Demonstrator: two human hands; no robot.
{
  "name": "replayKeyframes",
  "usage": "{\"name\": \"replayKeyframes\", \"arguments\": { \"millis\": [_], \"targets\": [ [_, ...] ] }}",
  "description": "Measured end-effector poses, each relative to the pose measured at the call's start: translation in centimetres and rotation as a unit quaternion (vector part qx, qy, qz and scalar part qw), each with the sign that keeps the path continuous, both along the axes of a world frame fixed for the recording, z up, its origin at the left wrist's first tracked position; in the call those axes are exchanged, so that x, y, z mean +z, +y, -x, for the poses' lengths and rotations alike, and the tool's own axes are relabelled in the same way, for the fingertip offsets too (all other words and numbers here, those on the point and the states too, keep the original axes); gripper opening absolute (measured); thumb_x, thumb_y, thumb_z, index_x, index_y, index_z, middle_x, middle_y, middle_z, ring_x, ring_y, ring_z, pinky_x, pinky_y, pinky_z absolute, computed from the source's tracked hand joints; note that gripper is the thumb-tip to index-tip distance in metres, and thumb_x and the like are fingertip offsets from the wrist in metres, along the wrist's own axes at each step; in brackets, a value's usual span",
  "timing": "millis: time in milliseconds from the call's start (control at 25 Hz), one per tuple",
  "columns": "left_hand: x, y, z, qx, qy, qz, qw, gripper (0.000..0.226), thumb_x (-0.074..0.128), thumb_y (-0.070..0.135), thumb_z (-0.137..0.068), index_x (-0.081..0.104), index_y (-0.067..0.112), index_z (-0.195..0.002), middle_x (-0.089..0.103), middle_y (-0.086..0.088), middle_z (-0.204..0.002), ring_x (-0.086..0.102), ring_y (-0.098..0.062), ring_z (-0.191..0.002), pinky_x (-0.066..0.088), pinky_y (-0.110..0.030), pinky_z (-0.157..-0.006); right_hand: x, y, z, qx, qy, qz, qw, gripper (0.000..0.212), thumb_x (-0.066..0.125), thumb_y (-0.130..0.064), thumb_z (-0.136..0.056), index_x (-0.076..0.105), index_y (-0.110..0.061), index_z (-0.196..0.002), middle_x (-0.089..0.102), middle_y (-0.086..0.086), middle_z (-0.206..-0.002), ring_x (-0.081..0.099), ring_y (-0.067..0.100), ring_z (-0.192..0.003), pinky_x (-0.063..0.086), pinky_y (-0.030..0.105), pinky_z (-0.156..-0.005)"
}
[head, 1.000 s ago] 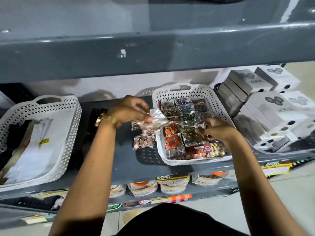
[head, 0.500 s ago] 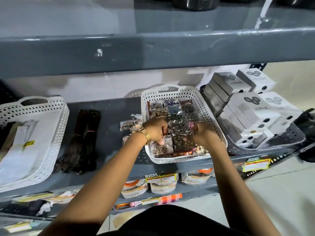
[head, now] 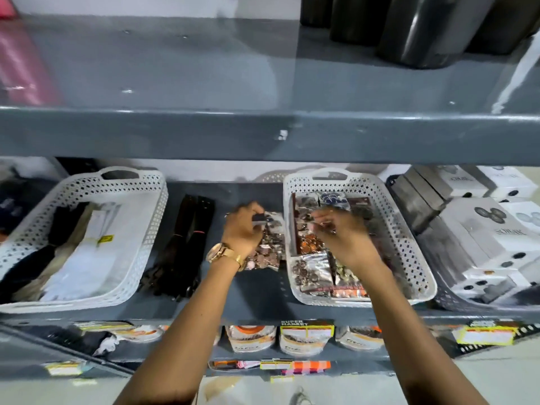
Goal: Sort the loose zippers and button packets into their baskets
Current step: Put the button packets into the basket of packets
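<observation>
Head view looks down on a grey metal shelf (head: 251, 296) holding two white perforated plastic baskets. Of these, the left white perforated basket (head: 146, 229) contains long flat zippers in white, cream and dark tones, one banded with a small yellow label. Beside it on its right, lying loose on the shelf, is a bundle of dark brown and black zippers (head: 187, 244) tied with a thin red band, apart from both baskets.

In the right white perforated basket (head: 409, 244) lie clear plastic packets of buttons (head: 314, 270) in copper, silver, blue and brown. Just outside its left wall, on the bare shelf, sits a small heap of clear packets of pinkish copper buttons (head: 270, 249).

A gold wristwatch (head: 223, 254) is on the wrist of the left hand (head: 242, 229), which is over that loose heap with the fingers curled around a small dark packet at the top of the pile. Over the middle of the right basket is the right hand (head: 342, 232), blurred, its fingers bent down toward the packets; I cannot tell whether it grips anything.

Further right, a dark tray holds stacked white and grey cardboard boxes (head: 479, 238). Below the shelf edge hang pouches and yellow price labels (head: 306, 331).
</observation>
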State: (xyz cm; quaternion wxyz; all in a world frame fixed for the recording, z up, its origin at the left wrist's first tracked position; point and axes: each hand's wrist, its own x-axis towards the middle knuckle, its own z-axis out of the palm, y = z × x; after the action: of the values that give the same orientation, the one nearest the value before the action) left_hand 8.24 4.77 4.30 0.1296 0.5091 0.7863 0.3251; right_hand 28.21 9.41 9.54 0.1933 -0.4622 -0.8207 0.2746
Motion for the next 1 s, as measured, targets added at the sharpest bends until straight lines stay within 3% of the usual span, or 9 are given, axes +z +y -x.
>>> {"name": "replayKeyframes", "arguments": {
  "millis": [80, 160, 320, 440, 520, 600, 720, 880, 1000],
  "targets": [
    [-1.0, -0.1, 2.8, 0.051, 0.002, 0.074, 0.996, 0.031, 0.064, 0.019, -0.084, 0.063, 0.009, -0.113, 0.068, -0.013, -0.118, 0.062, -0.028, -0.112, 0.048, -0.035, -0.096, 0.1, 0.4, 4.5, 0.08, 0.003, 0.024, 0.996, 0.024, 0.057, -0.011, -0.092, 0.062, -0.011, -0.116, 0.066, 0.005, -0.119, 0.062, 0.016, -0.104, 0.049, 0.024, -0.095],
    [-1.8, 0.7, 4.1, 0.025, -0.009, 0.134, 0.991, 0.042, 0.068, 0.029, -0.083, 0.063, 0.007, -0.118, 0.068, -0.015, -0.119, 0.062, -0.029, -0.113, 0.049, -0.037, -0.095, -0.9, 1.3, 9.1, 0.14, -0.068, -0.016, 0.988, 0.034, 0.055, -0.001, -0.09, 0.057, -0.005, -0.124, 0.059, 0.016, -0.13, 0.057, 0.025, -0.118, 0.044, 0.034, -0.104],
    [-2.0, 2.4, 3.9, -0.108, -0.004, 0.162, 0.981, 0.05, 0.072, 0.024, -0.081, 0.058, 0.014, -0.128, 0.065, -0.012, -0.127, 0.057, -0.029, -0.122, 0.041, -0.041, -0.106, -3.0, 4.2, 13.2, 0.163, -0.377, -0.096, 0.907, 0.055, 0.052, -0.004, -0.091, 0.035, -0.006, -0.143, 0.014, 0.023, -0.157, 0.012, 0.036, -0.146, 0.01, 0.048, -0.12],
    [-2.6, 2.7, 3.9, -0.101, 0.041, 0.146, 0.983, 0.054, 0.077, 0.023, -0.074, 0.06, 0.019, -0.124, 0.068, -0.009, -0.123, 0.061, -0.028, -0.117, 0.04, -0.039, -0.107, -3.0, 5.3, 13.5, 0.198, -0.415, -0.081, 0.884, 0.038, 0.051, -0.003, -0.091, 0.05, -0.002, -0.129, 0.038, 0.023, -0.147, 0.034, 0.036, -0.137, 0.022, 0.051, -0.116],
    [-2.8, 2.6, 4.5, -0.08, 0.038, 0.148, 0.985, 0.055, 0.081, 0.027, -0.066, 0.065, 0.018, -0.118, 0.07, -0.007, -0.119, 0.062, -0.027, -0.114, 0.041, -0.035, -0.105, -2.7, 6.2, 13.3, 0.217, -0.372, -0.071, 0.9, 0.032, 0.053, -0.002, -0.088, 0.057, -0.002, -0.12, 0.054, 0.022, -0.131, 0.05, 0.036, -0.124, 0.036, 0.048, -0.108],
    [-2.7, 2.5, 5.3, -0.051, -0.007, 0.169, 0.984, 0.048, 0.086, 0.026, -0.059, 0.071, 0.014, -0.103, 0.074, -0.009, -0.107, 0.066, -0.026, -0.104, 0.046, -0.027, -0.09, -2.1, 6.3, 13.1, 0.231, -0.337, -0.089, 0.909, 0.035, 0.065, -0.011, -0.082, 0.061, -0.007, -0.116, 0.061, 0.016, -0.122, 0.055, 0.033, -0.118, 0.044, 0.045, -0.101],
    [-2.3, 2.5, 6.4, -0.043, -0.052, 0.195, 0.978, 0.035, 0.086, 0.018, -0.062, 0.073, 0.008, -0.092, 0.073, -0.016, -0.095, 0.063, -0.019, -0.083, 0.044, -0.023, -0.067, -1.8, 6.3, 12.1, 0.238, -0.303, -0.117, 0.915, 0.039, 0.079, -0.02, -0.071, 0.062, -0.014, -0.105, 0.064, 0.008, -0.116, 0.056, 0.027, -0.113, 0.041, 0.037, -0.098],
    [-0.8, 2.6, 7.7, -0.042, -0.125, 0.16, 0.978, 0.025, 0.079, 0.013, -0.075, 0.066, 0.006, -0.094, 0.061, -0.01, -0.086, 0.057, -0.019, -0.081, 0.048, -0.011, -0.045, -0.6, 6.5, 9.3, 0.191, -0.073, -0.018, 0.979, 0.038, 0.084, -0.026, -0.064, 0.068, -0.015, -0.096, 0.073, 0.004, -0.105, 0.067, 0.018, -0.095, 0.048, 0.027, -0.083],
    [1.8, 3.2, 8.2, -0.027, -0.206, 0.073, 0.975, 0.039, 0.076, 0.011, -0.078, 0.061, -0.002, -0.111, 0.059, -0.011, -0.099, 0.057, -0.023, -0.09, 0.052, -0.019, -0.049, 0.8, 6.9, 6.3, 0.107, 0.074, 0.02, 0.991, 0.049, 0.083, -0.027, -0.065, 0.068, -0.008, -0.108, 0.071, 0.004, -0.111, 0.066, 0.006, -0.086, 0.046, 0.012, -0.07]
  ]
}}
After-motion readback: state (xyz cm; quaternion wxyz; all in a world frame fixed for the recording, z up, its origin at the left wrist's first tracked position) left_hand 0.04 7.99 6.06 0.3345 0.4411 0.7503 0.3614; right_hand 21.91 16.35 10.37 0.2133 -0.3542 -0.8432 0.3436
